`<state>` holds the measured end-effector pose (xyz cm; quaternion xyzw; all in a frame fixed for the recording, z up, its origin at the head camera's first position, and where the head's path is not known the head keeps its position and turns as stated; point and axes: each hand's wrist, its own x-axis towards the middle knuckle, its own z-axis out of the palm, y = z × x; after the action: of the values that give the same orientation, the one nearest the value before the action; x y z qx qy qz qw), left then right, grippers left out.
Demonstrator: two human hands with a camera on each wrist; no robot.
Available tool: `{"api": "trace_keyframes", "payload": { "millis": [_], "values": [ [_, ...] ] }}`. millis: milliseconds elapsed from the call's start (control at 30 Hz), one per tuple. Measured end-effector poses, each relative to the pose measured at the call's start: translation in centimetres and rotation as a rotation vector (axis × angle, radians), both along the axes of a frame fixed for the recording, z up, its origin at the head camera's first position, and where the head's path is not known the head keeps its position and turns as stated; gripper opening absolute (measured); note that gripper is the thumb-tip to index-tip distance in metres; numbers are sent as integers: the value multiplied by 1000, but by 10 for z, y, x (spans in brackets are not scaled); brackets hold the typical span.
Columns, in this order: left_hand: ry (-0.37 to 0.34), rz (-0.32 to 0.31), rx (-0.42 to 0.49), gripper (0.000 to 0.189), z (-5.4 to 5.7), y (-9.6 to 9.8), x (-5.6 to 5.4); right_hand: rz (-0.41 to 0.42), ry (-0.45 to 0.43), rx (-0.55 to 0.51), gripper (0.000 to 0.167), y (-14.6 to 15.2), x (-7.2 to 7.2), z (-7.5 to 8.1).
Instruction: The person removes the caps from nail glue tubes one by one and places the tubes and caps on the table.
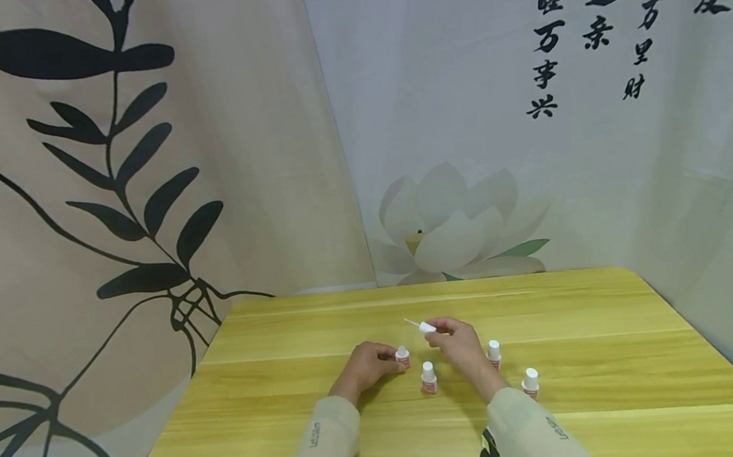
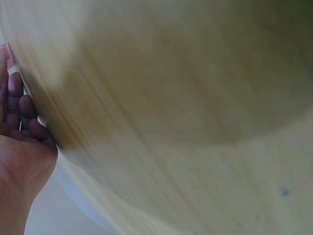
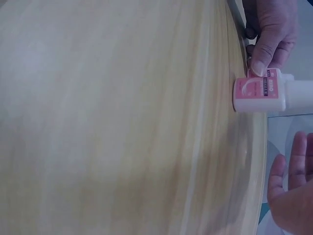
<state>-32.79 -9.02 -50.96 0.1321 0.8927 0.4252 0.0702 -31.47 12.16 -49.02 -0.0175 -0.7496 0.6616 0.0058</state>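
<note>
While the left hand (image 1: 367, 365) is pinching a small bottle (image 1: 403, 358), the right hand (image 1: 455, 340) is pinching a white applicator cap (image 1: 427, 328)

Reading the head view remotely as a clock face, I am seeing the small bottle near six o'clock from centre; it is showing white plastic and a pinkish-red label (image 1: 404, 363), its long axis running upright, twelve to six. At one to two o'clock from it, the white applicator cap is being held tilted, its thin pale stem (image 1: 412, 321) pointing toward ten, long axis running ten to four. A capped bottle (image 1: 428, 379) is standing on the wooden table (image 1: 276, 387), at four to five from the small bottle.
</note>
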Motion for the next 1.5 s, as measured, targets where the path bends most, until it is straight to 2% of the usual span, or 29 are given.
{"api": "trace_keyframes", "payload": {
  "millis": [333, 467, 833, 1100, 1500],
  "values": [
    [-10, 5, -4, 16, -1, 0, -1, 2, 9, -10, 34, -1, 0, -1],
    [-6, 8, -10, 16, 0, 0, 0, -13, 18, 21, 32, -1, 0, -1],
    [0, 6, -4, 16, 0, 0, 0, -16, 13, 6, 27, 1, 2, -1],
    [-7, 9, -1, 15, 0, 0, 0, -13, 17, 8, 34, 2, 1, -3],
    [-7, 6, 4, 16, -1, 0, 0, -21, 9, 21, 30, 1, 1, -4]
  ]
}}
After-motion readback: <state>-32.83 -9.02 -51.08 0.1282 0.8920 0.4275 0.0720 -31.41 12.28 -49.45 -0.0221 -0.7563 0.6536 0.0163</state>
